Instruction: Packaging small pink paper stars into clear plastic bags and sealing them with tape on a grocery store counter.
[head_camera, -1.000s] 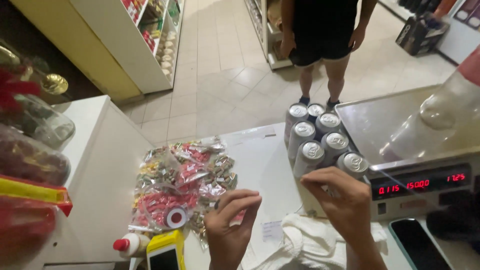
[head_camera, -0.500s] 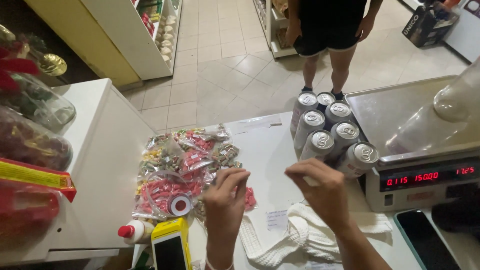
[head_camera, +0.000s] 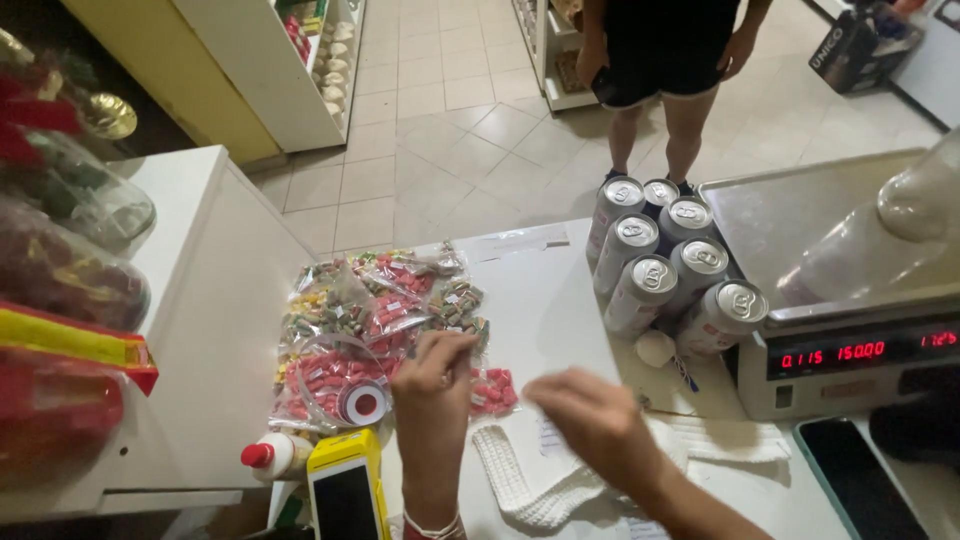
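Glossy clear plastic wraps the candy bags (head_camera: 375, 330) at nine o'clock from the matt, brushed-looking metal cans (head_camera: 670, 265). A rough white knitted cloth (head_camera: 540, 485) lies on the smooth white counter (head_camera: 545, 300) at six o'clock, below the scale's dull steel pan (head_camera: 790, 215).

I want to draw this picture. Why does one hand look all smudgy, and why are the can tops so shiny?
In the head view the right hand is smeared by motion blur, while the left hand looks sharper; the cans catch overhead light on their tops, and the scale's red digits glow.
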